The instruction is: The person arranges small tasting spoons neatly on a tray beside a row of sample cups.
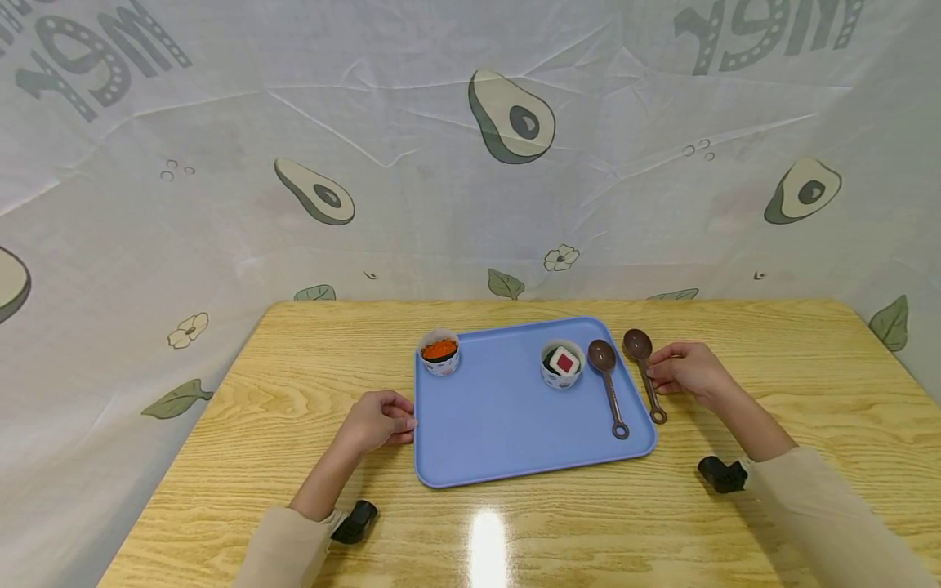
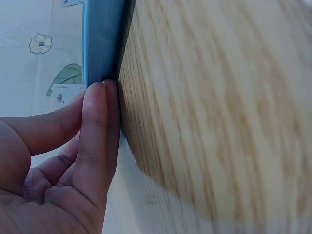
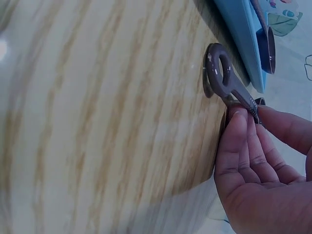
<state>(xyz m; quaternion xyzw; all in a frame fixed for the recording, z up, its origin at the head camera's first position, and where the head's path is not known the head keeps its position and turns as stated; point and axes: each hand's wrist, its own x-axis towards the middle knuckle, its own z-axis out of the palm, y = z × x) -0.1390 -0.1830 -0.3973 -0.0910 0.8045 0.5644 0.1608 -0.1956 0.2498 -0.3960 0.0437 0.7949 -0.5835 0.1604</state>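
A blue tray (image 1: 500,425) lies on the wooden table. My left hand (image 1: 380,421) is at its left edge, with the thumb at the rim and the fingertips against the outer wall in the left wrist view. Just beyond the tray's right edge, my right hand (image 1: 687,373) pinches the handle of a brown spoon (image 1: 638,345). That handle's ring end (image 3: 219,73) shows close over the wood in the right wrist view. A second brown spoon (image 1: 602,357) rests on the tray, roughly parallel to the first.
A paper cup with orange-topped sushi (image 1: 439,351) stands at the tray's far left corner. Another cup with a white and red sushi piece (image 1: 563,362) sits right of the middle. Behind the table (image 1: 309,351) hangs an avocado-print cloth (image 1: 412,147).
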